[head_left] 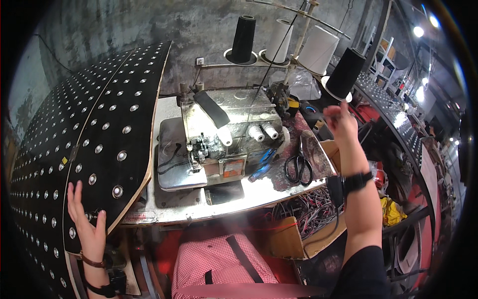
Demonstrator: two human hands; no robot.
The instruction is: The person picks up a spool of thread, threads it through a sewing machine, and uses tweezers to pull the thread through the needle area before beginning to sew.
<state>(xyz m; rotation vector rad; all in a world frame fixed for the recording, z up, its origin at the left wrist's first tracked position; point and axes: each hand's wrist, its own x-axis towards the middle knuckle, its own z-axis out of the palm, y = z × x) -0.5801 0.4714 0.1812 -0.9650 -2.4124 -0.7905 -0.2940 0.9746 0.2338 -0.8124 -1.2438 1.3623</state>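
My left hand [88,224] rests at the edge of a black table top [107,164] set with rows of shiny metal balls; its fingers are spread and nothing is in them. My right hand [342,122] is raised beside the right end of an overlock sewing machine [234,119], below a black thread cone [344,74]. Its fingers look curled and blurred, so I cannot make out whether they hold anything. A black strip of fabric [211,108] lies across the machine's top. Black-handled scissors [298,167] and blue-handled thread snips [263,164] lie on the worktable [269,197] to its right.
Two white thread cones [277,42] and another black cone [243,40] stand on the rack behind the machine. Below the worktable are a cardboard box [318,239] of tangled scraps and a pink checked cushion [219,259]. A second ball-studded table [398,117] stretches off to the right.
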